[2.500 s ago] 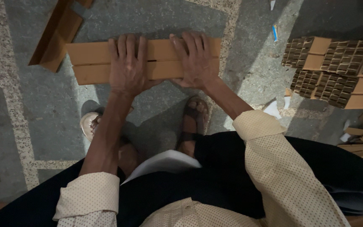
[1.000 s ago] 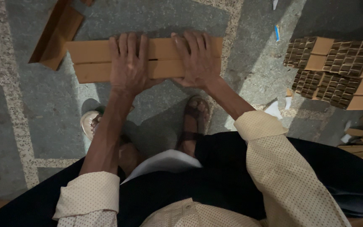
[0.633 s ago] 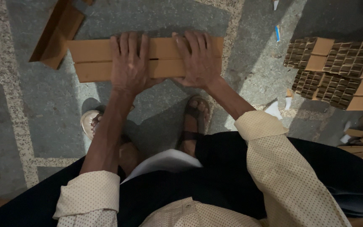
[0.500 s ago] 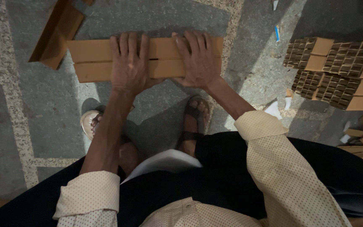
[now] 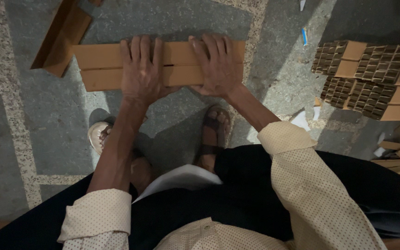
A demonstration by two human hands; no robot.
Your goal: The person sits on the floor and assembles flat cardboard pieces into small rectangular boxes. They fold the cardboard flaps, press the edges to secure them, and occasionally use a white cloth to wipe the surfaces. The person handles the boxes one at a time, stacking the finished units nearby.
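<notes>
A flat, folded brown cardboard piece (image 5: 103, 67) lies on the grey stone floor in front of me. My left hand (image 5: 140, 69) rests palm down on its middle, fingers spread and pointing away. My right hand (image 5: 218, 65) presses flat on its right part, fingers extended over the far edge. A seam runs lengthwise between the two cardboard flaps under both hands. Neither hand curls around anything.
Another brown cardboard piece (image 5: 61, 39) lies angled at the upper left. Stacks of folded corrugated cardboard (image 5: 371, 78) stand at the right, with scraps (image 5: 304, 120) beside them. My sandalled feet (image 5: 211, 136) are just below the cardboard.
</notes>
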